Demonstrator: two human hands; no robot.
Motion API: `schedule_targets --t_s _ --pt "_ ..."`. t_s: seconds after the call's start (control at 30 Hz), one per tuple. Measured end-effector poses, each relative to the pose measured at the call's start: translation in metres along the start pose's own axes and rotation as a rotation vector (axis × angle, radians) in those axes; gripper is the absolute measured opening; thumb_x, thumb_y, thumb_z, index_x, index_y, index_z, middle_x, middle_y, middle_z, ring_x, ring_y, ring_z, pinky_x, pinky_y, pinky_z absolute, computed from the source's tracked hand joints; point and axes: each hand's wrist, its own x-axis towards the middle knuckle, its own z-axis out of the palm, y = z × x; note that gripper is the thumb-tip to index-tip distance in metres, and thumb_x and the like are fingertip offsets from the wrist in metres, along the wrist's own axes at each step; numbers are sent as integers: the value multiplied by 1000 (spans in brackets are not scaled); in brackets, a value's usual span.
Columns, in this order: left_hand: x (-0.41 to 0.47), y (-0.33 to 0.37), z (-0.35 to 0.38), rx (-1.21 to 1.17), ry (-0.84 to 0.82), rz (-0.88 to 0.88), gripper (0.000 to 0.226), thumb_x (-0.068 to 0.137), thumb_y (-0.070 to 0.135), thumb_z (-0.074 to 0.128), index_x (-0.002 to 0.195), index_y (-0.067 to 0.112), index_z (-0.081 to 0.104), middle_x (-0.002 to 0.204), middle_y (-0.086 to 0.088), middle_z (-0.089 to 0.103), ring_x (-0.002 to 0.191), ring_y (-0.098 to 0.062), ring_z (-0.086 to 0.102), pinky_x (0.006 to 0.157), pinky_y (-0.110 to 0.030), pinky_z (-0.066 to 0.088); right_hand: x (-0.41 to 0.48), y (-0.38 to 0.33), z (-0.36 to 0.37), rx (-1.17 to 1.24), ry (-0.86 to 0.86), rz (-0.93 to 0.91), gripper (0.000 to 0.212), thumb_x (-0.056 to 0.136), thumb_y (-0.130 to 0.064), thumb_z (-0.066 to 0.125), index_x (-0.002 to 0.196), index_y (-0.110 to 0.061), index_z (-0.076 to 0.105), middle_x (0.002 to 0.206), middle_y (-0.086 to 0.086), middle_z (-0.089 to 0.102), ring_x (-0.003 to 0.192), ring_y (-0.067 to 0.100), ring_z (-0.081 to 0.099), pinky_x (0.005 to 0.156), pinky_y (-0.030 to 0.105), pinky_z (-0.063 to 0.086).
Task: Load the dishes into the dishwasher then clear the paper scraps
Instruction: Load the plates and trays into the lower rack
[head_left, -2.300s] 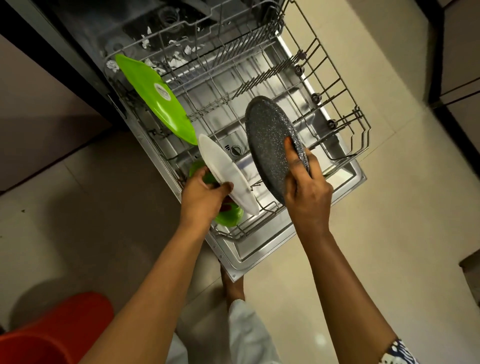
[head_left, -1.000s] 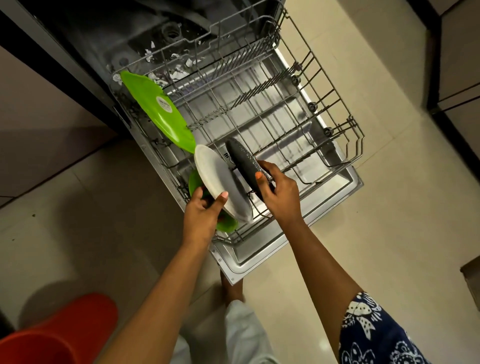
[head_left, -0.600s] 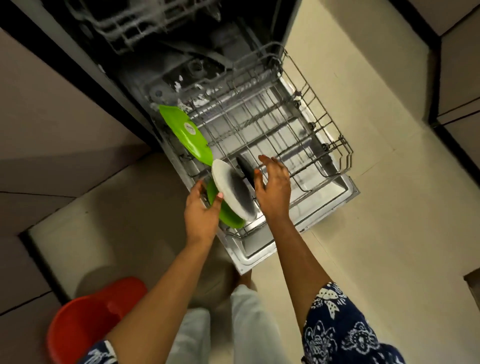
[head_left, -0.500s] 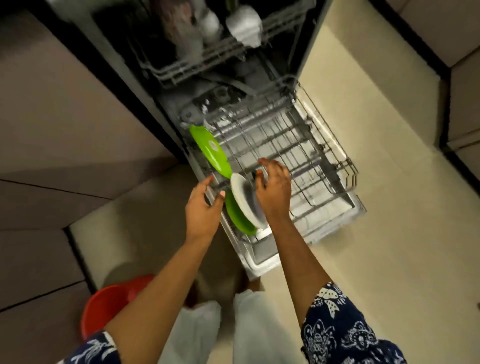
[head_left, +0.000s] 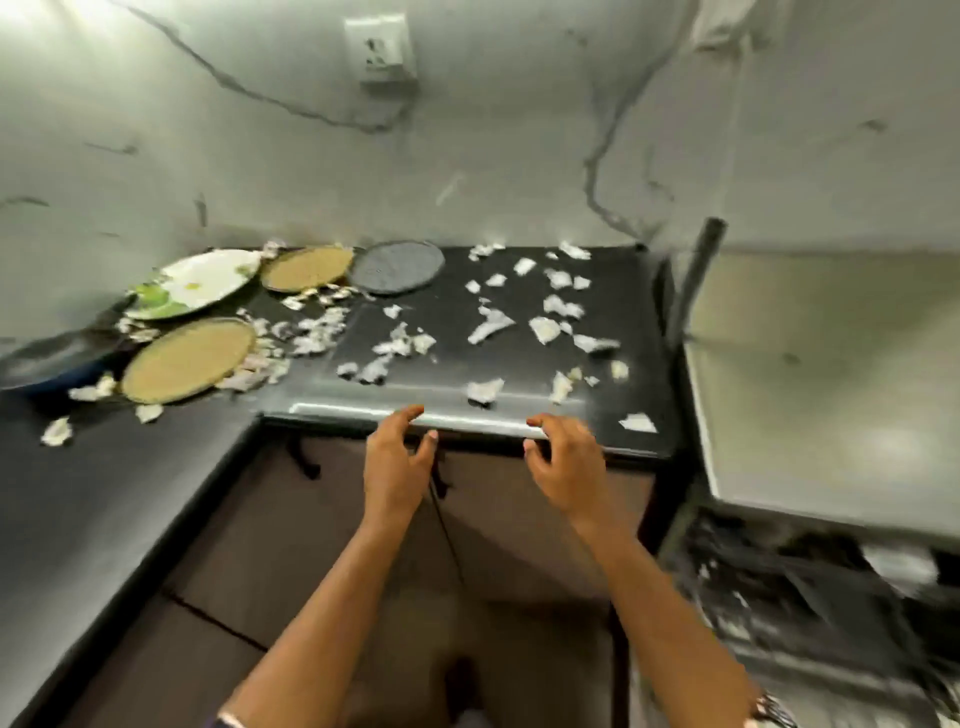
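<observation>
**Plates wait on the counter, both hands empty**

At the left of the counter a large tan plate, a white-and-green plate, a smaller tan plate and a grey plate lie flat among paper scraps. The plates look stiff, smooth and probably breakable, so each is best pinched at the rim. The scraps are light and would scatter easily. The left hand and right hand hover at the counter's edge with fingers loosely curled, holding nothing.

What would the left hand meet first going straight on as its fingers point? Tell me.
Probably the counter's front edge, which the fingertips of the left hand seem to reach; depth is unclear. If it passes above that, the paper scraps just beyond come next.
</observation>
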Motion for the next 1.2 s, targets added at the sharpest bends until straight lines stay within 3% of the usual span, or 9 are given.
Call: schedule_targets --t_s 0.13,0.37,0.57,0.73,0.93,1.1,1.2 --pt "88 -53 -23 150 -1 -116 41 86 20 66 126 13 58 121 -13 59 110 -32 53 96 -40 42 81 -29 68 18 -186 17 28 82 -16 61 107 -6 66 102 14 68 100 34 59 88 38 46" --pt "198 -136 -33 469 -71 -161 57 93 41 54 143 18 40 151 -10 35 142 -29 27 115 -47 22 193 -45 179 -13 -404 -2 44 79 -25 49 115 -5 62 114 16 63 109 34 55 96 35 40" --pt "241 -166 -19 610 -214 -134 73 90 67 15 152 29 16 161 1 9 148 -20 -3 118 -43 -1 269 -44 235 -16 -474 88 41 87 -15 56 127 -5 53 127 16 55 118 32 48 99 31 33" --pt "253 -169 -13 655 -244 -113 83 80 71 -4 153 33 5 161 4 -1 148 -16 -10 120 -40 -6 334 -40 274 68 -457 294 53 90 -20 56 137 -3 40 138 20 44 127 35 40 103 36 32" --pt "252 -169 -12 596 -194 -133 75 85 71 5 151 37 6 159 8 -3 146 -12 -12 120 -37 -6 417 -16 311 -72 -354 430 71 88 -28 58 146 -6 23 153 18 22 136 36 25 108 41 27" --pt "252 -169 -13 606 -181 -147 74 84 75 2 150 41 4 157 13 -8 146 -9 -15 119 -35 -7 455 6 333 -234 -384 373 72 87 -43 58 144 -11 27 146 12 36 132 33 28 101 44 30" --pt "252 -169 -13 601 -169 -156 75 84 75 3 151 40 8 157 14 -6 146 -8 -13 119 -36 -6 464 10 341 -205 -329 402 59 91 -31 57 142 -14 33 144 12 38 131 33 30 102 44 30"
